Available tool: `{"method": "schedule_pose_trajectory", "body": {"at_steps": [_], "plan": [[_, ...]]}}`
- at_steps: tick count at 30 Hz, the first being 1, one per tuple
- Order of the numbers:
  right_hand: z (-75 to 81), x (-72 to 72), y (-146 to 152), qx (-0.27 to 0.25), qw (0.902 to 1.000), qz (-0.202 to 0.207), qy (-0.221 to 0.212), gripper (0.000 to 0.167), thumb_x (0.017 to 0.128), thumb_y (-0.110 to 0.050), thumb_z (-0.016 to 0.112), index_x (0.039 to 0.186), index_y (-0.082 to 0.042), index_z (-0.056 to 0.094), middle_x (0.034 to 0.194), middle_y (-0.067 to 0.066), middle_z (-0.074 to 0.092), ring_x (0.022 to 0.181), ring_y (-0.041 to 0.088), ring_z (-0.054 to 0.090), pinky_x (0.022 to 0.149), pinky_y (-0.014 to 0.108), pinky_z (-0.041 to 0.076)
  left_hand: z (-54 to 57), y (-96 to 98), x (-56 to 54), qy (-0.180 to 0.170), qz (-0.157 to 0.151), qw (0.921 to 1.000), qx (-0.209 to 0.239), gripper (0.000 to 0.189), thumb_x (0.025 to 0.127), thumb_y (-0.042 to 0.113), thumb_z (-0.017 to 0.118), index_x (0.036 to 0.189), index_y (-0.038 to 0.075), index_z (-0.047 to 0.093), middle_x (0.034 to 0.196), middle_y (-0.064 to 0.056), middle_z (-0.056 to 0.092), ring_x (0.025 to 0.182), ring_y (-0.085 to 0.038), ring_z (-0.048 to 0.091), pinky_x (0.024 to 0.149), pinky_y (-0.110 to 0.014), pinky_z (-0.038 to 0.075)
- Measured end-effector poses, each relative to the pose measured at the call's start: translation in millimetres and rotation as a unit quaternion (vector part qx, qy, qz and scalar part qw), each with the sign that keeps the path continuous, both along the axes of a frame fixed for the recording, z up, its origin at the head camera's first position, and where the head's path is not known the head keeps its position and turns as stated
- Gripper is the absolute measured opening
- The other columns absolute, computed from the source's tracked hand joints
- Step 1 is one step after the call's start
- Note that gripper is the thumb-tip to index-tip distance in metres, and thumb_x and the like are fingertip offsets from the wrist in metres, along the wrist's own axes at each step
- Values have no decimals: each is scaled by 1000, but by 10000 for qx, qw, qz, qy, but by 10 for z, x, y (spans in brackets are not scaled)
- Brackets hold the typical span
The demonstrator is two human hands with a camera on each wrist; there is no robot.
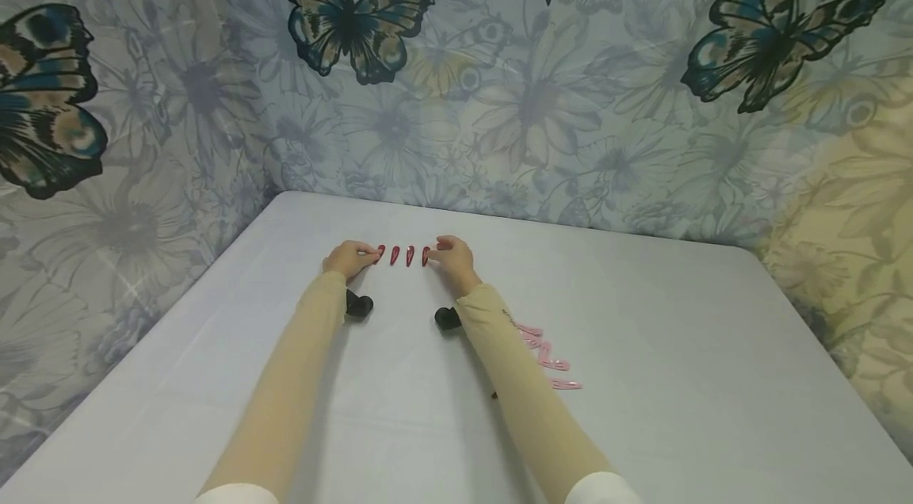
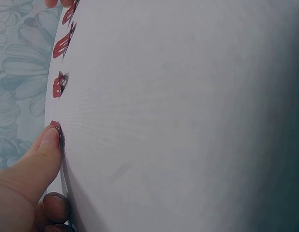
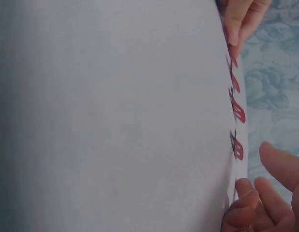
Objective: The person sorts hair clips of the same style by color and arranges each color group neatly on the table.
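Note:
Several red snap hair clips (image 1: 410,256) lie in a row across the far part of the white table. At the row's left end, my left hand (image 1: 349,257) pinches the leftmost red hair clip (image 2: 54,124) between thumb and fingers. My right hand (image 1: 454,260) is beside the rightmost red hair clip (image 3: 238,149). In the right wrist view its thumb stands apart from the fingers, and nothing is between them. Two more red clips, one of them this hair clip (image 2: 59,85), lie between the hands.
Pink hair clips (image 1: 555,365) are scattered on the table (image 1: 663,345) beside my right forearm, which partly hides them. A small dark object (image 1: 495,395) peeks out at that sleeve's left edge. Behind the table hangs butterfly-patterned fabric (image 1: 535,108).

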State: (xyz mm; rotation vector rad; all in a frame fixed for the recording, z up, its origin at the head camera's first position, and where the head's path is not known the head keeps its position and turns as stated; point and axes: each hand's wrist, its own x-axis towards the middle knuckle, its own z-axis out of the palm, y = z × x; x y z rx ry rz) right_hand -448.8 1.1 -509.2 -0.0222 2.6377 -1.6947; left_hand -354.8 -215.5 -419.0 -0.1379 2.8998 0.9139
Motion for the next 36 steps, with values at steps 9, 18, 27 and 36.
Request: {"method": "schedule_pose_trajectory", "body": {"at_steps": [9, 18, 27, 36], "plan": [[1030, 770, 66, -689, 9951, 93, -704, 48, 93, -12, 62, 139, -1, 50, 141, 17, 54, 114, 31, 59, 95, 38, 49, 14, -8, 13, 61, -3, 10000, -5, 33, 97, 33, 60, 118, 10, 69, 142, -18, 55, 131, -39, 50, 106, -56, 36], [1325, 880, 278, -729, 9935, 495, -717, 52, 95, -20, 61, 143, -8, 47, 146, 11, 52, 118, 37, 53, 106, 53, 39, -29, -4, -11, 92, -66, 9999, 5, 33, 96, 32, 60, 116, 8, 69, 140, -19, 56, 130, -40, 50, 106, -58, 35], [1467, 1085, 462, -438, 9933, 850, -656, 46, 96, -24, 61, 138, -10, 52, 141, 9, 57, 79, 10, 48, 85, 37, 43, -25, -21, -24, -55, -102, 9999, 25, 33, 96, 32, 60, 117, 7, 69, 141, -19, 54, 132, -41, 49, 108, -60, 34], [1675, 1437, 713, -880, 9857, 1304, -598, 44, 98, -23, 57, 140, -10, 50, 145, 12, 53, 76, 8, 46, 75, 28, 40, 4, -27, -5, -72, -215, 9997, 88, 34, 97, 31, 59, 117, 5, 68, 143, -22, 52, 134, -43, 45, 108, -60, 33]]}}
